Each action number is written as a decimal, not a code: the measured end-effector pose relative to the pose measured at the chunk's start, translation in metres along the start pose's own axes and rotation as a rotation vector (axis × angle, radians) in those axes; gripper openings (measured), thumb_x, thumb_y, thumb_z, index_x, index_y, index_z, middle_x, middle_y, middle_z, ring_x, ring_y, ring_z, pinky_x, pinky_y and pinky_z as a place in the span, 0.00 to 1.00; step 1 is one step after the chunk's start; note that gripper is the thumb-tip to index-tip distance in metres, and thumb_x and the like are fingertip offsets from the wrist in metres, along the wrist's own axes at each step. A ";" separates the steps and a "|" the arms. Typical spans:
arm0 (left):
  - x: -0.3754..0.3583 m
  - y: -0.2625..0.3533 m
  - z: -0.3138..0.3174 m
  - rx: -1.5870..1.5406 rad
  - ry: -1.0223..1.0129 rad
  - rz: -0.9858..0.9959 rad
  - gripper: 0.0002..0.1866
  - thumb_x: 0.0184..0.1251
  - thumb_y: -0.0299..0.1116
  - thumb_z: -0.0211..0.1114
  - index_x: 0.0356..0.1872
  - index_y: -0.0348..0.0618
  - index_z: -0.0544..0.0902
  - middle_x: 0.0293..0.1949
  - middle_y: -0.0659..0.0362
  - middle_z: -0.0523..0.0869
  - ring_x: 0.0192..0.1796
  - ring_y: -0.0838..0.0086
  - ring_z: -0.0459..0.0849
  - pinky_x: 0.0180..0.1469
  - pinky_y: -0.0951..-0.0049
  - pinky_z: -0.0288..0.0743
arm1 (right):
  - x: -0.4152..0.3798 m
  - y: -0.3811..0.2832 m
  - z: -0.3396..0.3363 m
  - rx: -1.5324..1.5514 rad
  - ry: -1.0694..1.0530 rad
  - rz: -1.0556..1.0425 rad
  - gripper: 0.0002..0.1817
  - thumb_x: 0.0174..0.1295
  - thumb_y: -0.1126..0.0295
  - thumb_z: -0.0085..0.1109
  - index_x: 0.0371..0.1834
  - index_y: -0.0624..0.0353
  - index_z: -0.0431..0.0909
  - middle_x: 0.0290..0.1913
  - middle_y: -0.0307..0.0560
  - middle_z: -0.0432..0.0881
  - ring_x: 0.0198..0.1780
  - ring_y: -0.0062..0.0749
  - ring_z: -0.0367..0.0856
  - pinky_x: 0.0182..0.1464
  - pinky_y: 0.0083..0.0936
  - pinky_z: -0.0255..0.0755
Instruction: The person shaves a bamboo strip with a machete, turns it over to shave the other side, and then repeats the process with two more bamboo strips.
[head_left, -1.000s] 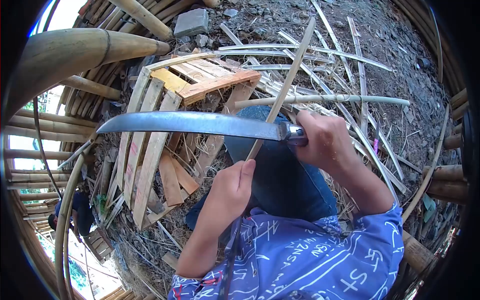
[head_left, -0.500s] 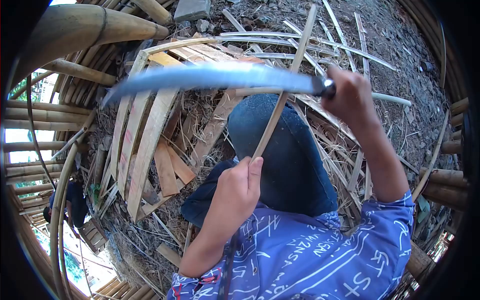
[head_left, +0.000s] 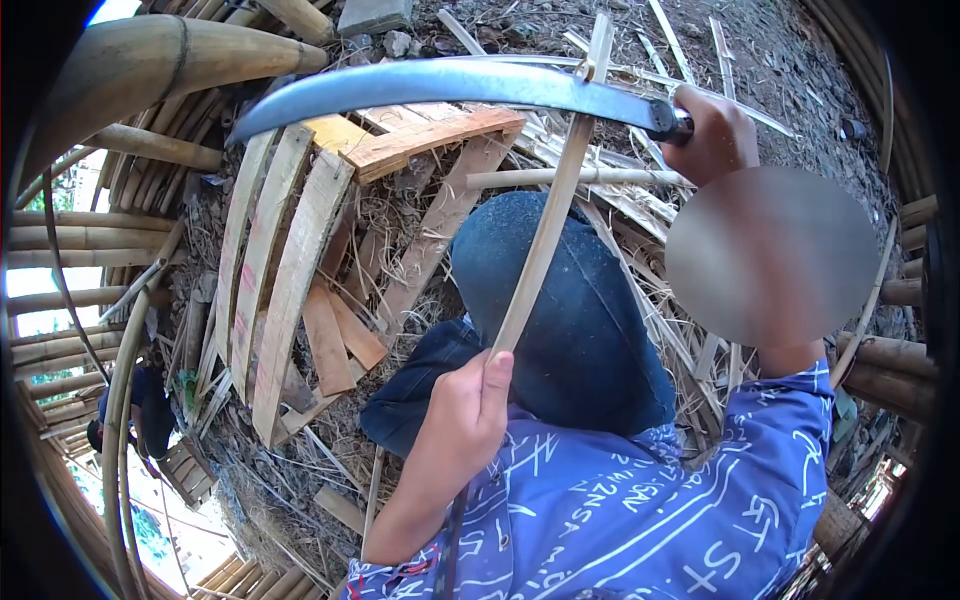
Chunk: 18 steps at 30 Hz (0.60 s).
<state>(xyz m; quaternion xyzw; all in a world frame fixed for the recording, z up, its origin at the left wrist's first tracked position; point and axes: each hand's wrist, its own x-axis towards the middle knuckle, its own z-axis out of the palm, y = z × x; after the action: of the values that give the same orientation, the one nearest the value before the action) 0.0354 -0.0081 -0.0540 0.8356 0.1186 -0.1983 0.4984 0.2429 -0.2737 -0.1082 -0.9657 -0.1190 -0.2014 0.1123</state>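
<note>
Glossy metal blade (head_left: 440, 82); matt, pale bamboo strip (head_left: 545, 235).

The person wears a short-sleeved blue shirt (head_left: 640, 500) printed all over with white handwritten formulas, numbers and lines, with a touch of red at the left cuff. Dark blue denim trousers (head_left: 570, 320) cover the raised knee. Both forearms are bare.

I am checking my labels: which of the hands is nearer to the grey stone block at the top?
Right. The right hand grips the knife handle, closer to the stone block; the left hand is far below.
</note>
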 end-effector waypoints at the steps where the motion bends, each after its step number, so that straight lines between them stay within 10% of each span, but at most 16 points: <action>1: -0.001 -0.002 0.000 -0.024 -0.009 -0.024 0.24 0.79 0.45 0.46 0.29 0.33 0.75 0.16 0.57 0.69 0.19 0.72 0.70 0.24 0.70 0.63 | 0.001 0.001 0.001 -0.003 0.009 -0.022 0.06 0.47 0.70 0.60 0.26 0.58 0.75 0.26 0.53 0.82 0.31 0.52 0.84 0.36 0.44 0.78; 7: -0.013 -0.019 -0.003 -0.071 -0.031 -0.061 0.26 0.80 0.48 0.46 0.26 0.35 0.74 0.18 0.66 0.69 0.22 0.84 0.66 0.24 0.79 0.60 | -0.001 0.010 0.005 0.028 0.011 -0.108 0.06 0.49 0.71 0.59 0.29 0.59 0.76 0.27 0.55 0.83 0.30 0.51 0.84 0.35 0.44 0.78; 11: -0.062 -0.041 -0.018 -0.031 -0.062 -0.163 0.26 0.79 0.48 0.46 0.24 0.37 0.73 0.19 0.67 0.69 0.22 0.85 0.65 0.23 0.80 0.57 | 0.028 0.103 0.016 -0.171 -0.222 0.461 0.13 0.57 0.68 0.53 0.41 0.62 0.80 0.34 0.60 0.84 0.36 0.49 0.86 0.40 0.46 0.79; 18: -0.073 -0.053 -0.030 -0.215 -0.030 -0.266 0.28 0.78 0.52 0.46 0.26 0.38 0.72 0.19 0.69 0.67 0.21 0.87 0.62 0.22 0.83 0.54 | -0.081 0.127 0.012 -0.016 -0.115 0.530 0.10 0.51 0.68 0.57 0.30 0.65 0.78 0.29 0.62 0.81 0.34 0.59 0.80 0.39 0.47 0.72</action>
<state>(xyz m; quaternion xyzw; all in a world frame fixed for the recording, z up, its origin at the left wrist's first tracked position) -0.0444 0.0439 -0.0501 0.7512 0.2413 -0.2612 0.5561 0.2098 -0.4055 -0.1738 -0.9739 0.1334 -0.1109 0.1467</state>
